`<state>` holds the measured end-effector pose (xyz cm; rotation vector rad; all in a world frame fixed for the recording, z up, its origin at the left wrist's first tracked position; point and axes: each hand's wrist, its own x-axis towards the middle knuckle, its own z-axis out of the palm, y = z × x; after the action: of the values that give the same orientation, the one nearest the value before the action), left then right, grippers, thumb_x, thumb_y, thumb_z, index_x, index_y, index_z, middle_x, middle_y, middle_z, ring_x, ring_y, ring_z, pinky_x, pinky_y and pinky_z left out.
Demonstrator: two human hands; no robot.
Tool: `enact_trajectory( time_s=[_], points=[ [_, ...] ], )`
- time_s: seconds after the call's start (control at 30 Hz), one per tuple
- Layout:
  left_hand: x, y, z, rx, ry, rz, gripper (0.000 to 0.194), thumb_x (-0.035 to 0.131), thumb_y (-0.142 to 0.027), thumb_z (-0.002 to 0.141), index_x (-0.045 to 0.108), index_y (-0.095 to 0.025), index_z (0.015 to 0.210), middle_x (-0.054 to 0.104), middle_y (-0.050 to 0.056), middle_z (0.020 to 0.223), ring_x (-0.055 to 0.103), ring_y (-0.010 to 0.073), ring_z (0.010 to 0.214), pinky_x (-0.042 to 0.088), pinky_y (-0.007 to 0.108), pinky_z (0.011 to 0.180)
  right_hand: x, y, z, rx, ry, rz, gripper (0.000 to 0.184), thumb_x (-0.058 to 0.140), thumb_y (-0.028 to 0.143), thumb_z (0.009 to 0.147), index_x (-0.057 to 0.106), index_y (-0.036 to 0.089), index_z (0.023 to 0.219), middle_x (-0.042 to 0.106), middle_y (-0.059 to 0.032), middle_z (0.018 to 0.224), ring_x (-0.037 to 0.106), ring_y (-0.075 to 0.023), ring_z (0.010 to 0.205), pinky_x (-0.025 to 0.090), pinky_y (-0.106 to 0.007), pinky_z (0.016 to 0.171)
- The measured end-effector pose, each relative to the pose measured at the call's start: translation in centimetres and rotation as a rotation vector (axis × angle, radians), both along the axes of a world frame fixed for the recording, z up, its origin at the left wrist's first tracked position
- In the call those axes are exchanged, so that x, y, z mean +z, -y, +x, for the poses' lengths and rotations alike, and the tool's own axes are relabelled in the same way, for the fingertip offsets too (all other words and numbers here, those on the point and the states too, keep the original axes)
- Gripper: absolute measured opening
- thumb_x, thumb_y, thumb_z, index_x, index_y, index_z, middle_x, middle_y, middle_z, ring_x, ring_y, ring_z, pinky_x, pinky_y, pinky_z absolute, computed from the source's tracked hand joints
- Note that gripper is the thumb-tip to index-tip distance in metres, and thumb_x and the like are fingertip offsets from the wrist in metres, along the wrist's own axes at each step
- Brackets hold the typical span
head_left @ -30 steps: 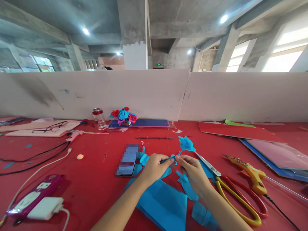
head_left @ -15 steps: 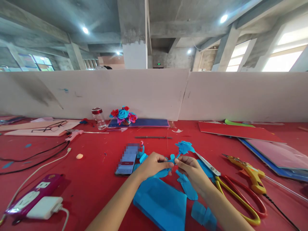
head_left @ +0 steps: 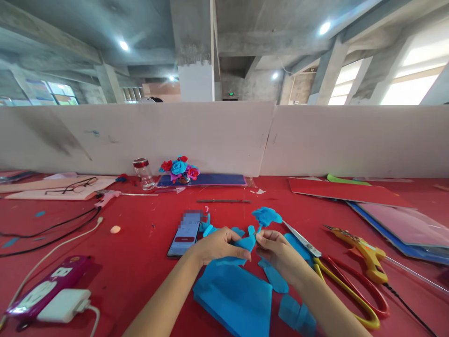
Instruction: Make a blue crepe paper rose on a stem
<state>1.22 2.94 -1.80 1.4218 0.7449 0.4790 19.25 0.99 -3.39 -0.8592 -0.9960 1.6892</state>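
My right hand point(head_left: 280, 250) pinches the thin stem below a blue paper flower point(head_left: 266, 216), whose ruffled head stands above the fingertips. Between the thumb and fingers of my left hand point(head_left: 219, 247) is a blue crepe paper strip point(head_left: 247, 243), its far end reaching the stem by my right fingertips. A folded stack of blue paper point(head_left: 235, 297) lies on the table below both hands. Cut blue paper pieces point(head_left: 275, 277) are scattered around it, some partly hidden under my hands. Just right of the flower is the blade of the scissors point(head_left: 305, 244).
A phone point(head_left: 185, 234) lies left of my hands. Rightward are a yellow glue gun point(head_left: 365, 252) and stacked sheets point(head_left: 396, 224). A purple power strip point(head_left: 52, 285) with a white charger sits at left. Behind stand a jar point(head_left: 143, 174) and a paper bouquet point(head_left: 179, 168) before a white partition point(head_left: 140, 135).
My left hand has shifted slightly down and left, and more of the blue strip shows between the hands. The flower has moved slightly left, with more stem showing.
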Motion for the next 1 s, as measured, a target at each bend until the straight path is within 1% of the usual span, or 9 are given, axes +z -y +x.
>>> enact_trajectory(
  time_s=[0.1, 0.23, 0.3, 0.37, 0.47, 0.57, 0.67, 0.83, 1.0],
  points=[
    [-0.1, 0.3, 0.3, -0.004, 0.073, -0.056, 0.02, 0.071, -0.033, 0.063, 0.069, -0.014, 0.069, 0.059, -0.003, 0.059, 0.049, 0.0069, 0.054, 0.038, 0.019, 0.055, 0.0, 0.1, 0.1, 0.038, -0.035, 0.055, 0.02, 0.072, 0.033, 0.063, 0.062, 0.016, 0.059, 0.058, 0.0007, 0.056, 0.051, -0.0099, 0.054, 0.041, -0.023, 0.058],
    [-0.4, 0.6, 0.7, -0.008, 0.154, -0.131, 0.02, 0.069, -0.031, 0.065, 0.07, -0.013, 0.073, 0.066, 0.003, 0.068, 0.059, 0.0119, 0.068, 0.043, 0.023, 0.069, -0.1, 0.1, 0.2, 0.075, -0.039, 0.105, 0.019, 0.068, 0.035, 0.067, 0.063, 0.017, 0.063, 0.06, -0.001, 0.059, 0.054, -0.0123, 0.054, 0.042, -0.027, 0.057],
    [-0.6, 0.5, 0.8, 0.029, 0.167, -0.15, 0.021, 0.07, -0.031, 0.064, 0.07, -0.012, 0.074, 0.068, 0.005, 0.07, 0.06, 0.0133, 0.069, 0.044, 0.025, 0.073, -0.1, 0.0, 0.3, 0.046, -0.02, 0.097, 0.019, 0.069, 0.036, 0.066, 0.063, 0.018, 0.063, 0.06, -0.0005, 0.058, 0.053, -0.0123, 0.053, 0.042, -0.026, 0.056],
    [-0.7, 0.3, 0.9, 0.094, 0.15, -0.146, 0.022, 0.072, -0.03, 0.062, 0.07, -0.011, 0.073, 0.068, 0.006, 0.069, 0.06, 0.0141, 0.069, 0.044, 0.026, 0.074, -0.2, -0.1, 0.3, -0.033, 0.01, 0.081, 0.019, 0.072, 0.036, 0.063, 0.064, 0.018, 0.062, 0.061, 0.0002, 0.058, 0.053, -0.0111, 0.054, 0.042, -0.025, 0.057],
    [-0.8, 0.2, 1.0, 0.184, 0.105, -0.076, 0.022, 0.073, -0.03, 0.06, 0.07, -0.01, 0.07, 0.068, 0.006, 0.068, 0.06, 0.0147, 0.068, 0.044, 0.028, 0.074, -0.2, -0.3, 0.2, -0.124, 0.068, 0.065, 0.018, 0.074, 0.035, 0.06, 0.067, 0.018, 0.063, 0.062, 0.0004, 0.063, 0.053, -0.0098, 0.057, 0.042, -0.022, 0.058],
    [-0.7, 0.4, 1.2, 0.228, 0.067, -0.01, 0.021, 0.072, -0.03, 0.06, 0.07, -0.011, 0.068, 0.068, 0.006, 0.067, 0.06, 0.015, 0.068, 0.044, 0.028, 0.072, -0.4, -0.4, 0.2, -0.136, 0.119, 0.059, 0.02, 0.075, 0.034, 0.059, 0.065, 0.018, 0.062, 0.059, 0.0018, 0.059, 0.051, -0.0086, 0.053, 0.04, -0.021, 0.053],
    [-0.6, 0.6, 1.5, 0.251, 0.04, 0.002, 0.024, 0.071, -0.033, 0.061, 0.071, -0.01, 0.068, 0.069, 0.008, 0.069, 0.06, 0.0158, 0.068, 0.044, 0.028, 0.071, -0.6, -0.5, 0.1, -0.156, 0.129, 0.047, 0.024, 0.076, 0.035, 0.057, 0.061, 0.017, 0.059, 0.054, 0.004, 0.053, 0.047, -0.0075, 0.048, 0.038, -0.021, 0.048],
    [-1.0, 0.4, 1.9, 0.247, 0.13, -0.164, 0.028, 0.07, -0.038, 0.062, 0.07, -0.011, 0.072, 0.069, 0.007, 0.069, 0.061, 0.0153, 0.07, 0.043, 0.026, 0.071, -0.6, -0.6, 0.0, -0.196, 0.074, 0.099, 0.021, 0.075, 0.033, 0.059, 0.06, 0.018, 0.063, 0.059, 0.0009, 0.06, 0.054, -0.0119, 0.056, 0.044, -0.025, 0.056],
    [-1.3, 0.1, 2.0, 0.291, 0.077, -0.238, 0.033, 0.067, -0.042, 0.064, 0.068, -0.013, 0.08, 0.069, 0.006, 0.068, 0.056, 0.0123, 0.06, 0.035, 0.023, 0.053, -0.1, -0.5, -0.1, -0.24, 0.077, 0.088, 0.021, 0.078, 0.03, 0.055, 0.064, 0.017, 0.063, 0.061, 0.0006, 0.061, 0.051, -0.0096, 0.054, 0.042, -0.021, 0.053]
  ],
)
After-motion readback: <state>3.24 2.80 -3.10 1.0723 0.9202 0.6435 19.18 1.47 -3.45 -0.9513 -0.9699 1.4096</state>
